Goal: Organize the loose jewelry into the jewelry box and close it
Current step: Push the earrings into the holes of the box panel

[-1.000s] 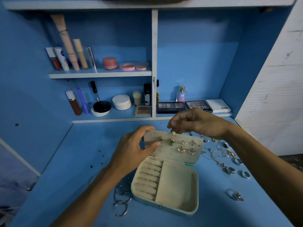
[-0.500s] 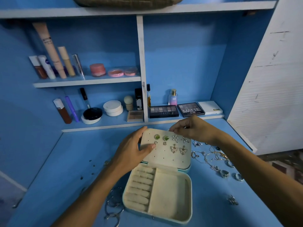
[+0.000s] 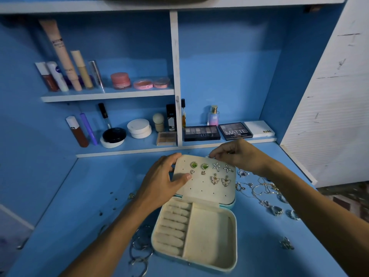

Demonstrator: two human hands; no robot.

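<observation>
A cream jewelry box (image 3: 209, 236) lies open on the blue desk, its ring rolls and side compartment bare. Its raised lid (image 3: 201, 188) carries several earrings: green studs (image 3: 199, 166), star studs (image 3: 222, 167), butterfly drops (image 3: 220, 180). My left hand (image 3: 161, 178) grips the lid's left edge, thumb on the panel. My right hand (image 3: 237, 154) is at the lid's top right edge, fingertips pinching something small there; what it is I cannot tell. Loose chains and pendants (image 3: 265, 196) lie to the right of the box, hoop bangles (image 3: 140, 248) to its left.
A small ring (image 3: 286, 243) lies at the right near the desk front. Shelves behind hold makeup palettes (image 3: 201, 133), a perfume bottle (image 3: 213, 116), compacts (image 3: 138, 128) and tubes (image 3: 65, 62). A white slatted panel (image 3: 335, 116) bounds the right side.
The lid has tilted back so its earring panel faces me more fully. My right hand stayed at its top right edge; my left hand kept its grip.
</observation>
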